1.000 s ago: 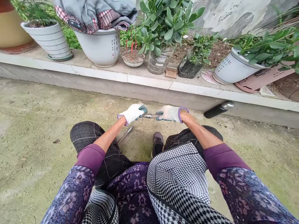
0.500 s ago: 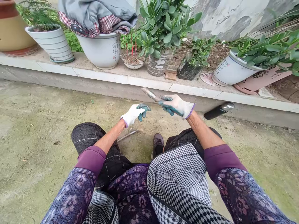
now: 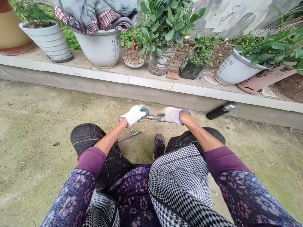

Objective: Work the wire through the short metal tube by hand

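Between my two gloved hands lies a short silvery rod with a ribbed, wrapped-looking middle; its exact kind is unclear. My left hand, in a white glove with blue-green fingers, has its fingers curled round the rod's left end. The right end is in the closed fingers of my right hand, gloved alike and slightly blurred. Both ends are hidden by the gloves. Below my left hand, a thin grey rod with a tapered tip lies on the ground near my left leg.
A black bottle with a silver cap lies against the low ledge. Potted plants stand along that ledge, with a wooden brush among them. Folded clothes cover a large white pot. My shoe rests on the ground.
My right hand has come down and left, turning the raised rod roughly level. My left hand, apart from it before, now holds its left end. The view has shifted slightly.
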A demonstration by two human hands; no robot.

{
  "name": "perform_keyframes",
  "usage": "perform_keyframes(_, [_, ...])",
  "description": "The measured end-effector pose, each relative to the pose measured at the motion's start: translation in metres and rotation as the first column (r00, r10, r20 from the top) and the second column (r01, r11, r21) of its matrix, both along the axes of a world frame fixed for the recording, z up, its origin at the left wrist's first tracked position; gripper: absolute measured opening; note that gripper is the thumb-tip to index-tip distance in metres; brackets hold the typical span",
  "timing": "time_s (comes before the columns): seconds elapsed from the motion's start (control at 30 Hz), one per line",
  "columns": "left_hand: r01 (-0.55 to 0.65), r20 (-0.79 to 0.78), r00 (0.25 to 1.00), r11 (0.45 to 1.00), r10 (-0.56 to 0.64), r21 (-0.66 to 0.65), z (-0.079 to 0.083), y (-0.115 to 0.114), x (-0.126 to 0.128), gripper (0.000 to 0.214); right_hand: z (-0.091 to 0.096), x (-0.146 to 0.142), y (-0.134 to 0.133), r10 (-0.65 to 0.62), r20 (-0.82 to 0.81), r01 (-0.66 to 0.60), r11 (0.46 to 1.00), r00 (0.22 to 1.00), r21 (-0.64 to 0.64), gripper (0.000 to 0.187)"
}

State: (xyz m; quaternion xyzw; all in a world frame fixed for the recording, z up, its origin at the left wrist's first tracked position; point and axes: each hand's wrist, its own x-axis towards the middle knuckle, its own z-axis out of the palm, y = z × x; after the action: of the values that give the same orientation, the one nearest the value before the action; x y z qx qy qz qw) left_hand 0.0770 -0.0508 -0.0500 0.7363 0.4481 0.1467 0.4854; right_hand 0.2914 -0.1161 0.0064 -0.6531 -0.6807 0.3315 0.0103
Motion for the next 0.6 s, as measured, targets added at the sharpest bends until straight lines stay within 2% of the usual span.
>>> perform_keyframes(0.07, [-0.003, 0.057, 0.998, 0.998, 0.006, -0.061, 0.003, -0.004, 0.002, 0.021, 0.0, 0.002, 0.008, -0.033, 0.055, 0.03, 0.999, 0.998, 0.043, 0.022])
perform_keyframes(0.2, [0.023, 0.262, 0.965, 0.982, 0.027, -0.187, 0.008, -0.006, 0.001, 0.022, 0.006, 0.006, 0.013, -0.137, 0.071, 0.124, 0.979, 0.988, 0.162, 0.033])
perform_keyframes(0.3, [0.032, 0.339, 0.939, 0.966, 0.059, -0.257, 0.012, -0.007, -0.002, 0.025, 0.012, 0.004, 0.008, -0.228, -0.04, 0.231, 0.965, 0.973, 0.124, 0.034])
perform_keyframes(0.4, [0.056, 0.342, 0.939, 0.956, 0.048, -0.288, 0.016, -0.011, -0.003, 0.024, 0.012, 0.001, 0.006, -0.294, -0.148, 0.311, 0.944, 0.944, 0.108, 0.032])
perform_keyframes(0.53, [0.071, 0.367, 0.929, 0.956, 0.04, -0.284, 0.016, -0.013, -0.004, 0.021, 0.009, 0.004, 0.009, -0.3, -0.229, 0.338, 0.929, 0.926, 0.15, 0.026])
perform_keyframes(0.6, [0.062, 0.38, 0.924, 0.957, 0.052, -0.283, 0.012, -0.011, -0.004, 0.022, 0.011, 0.006, 0.01, -0.306, -0.315, 0.36, 0.924, 0.898, 0.128, 0.025])
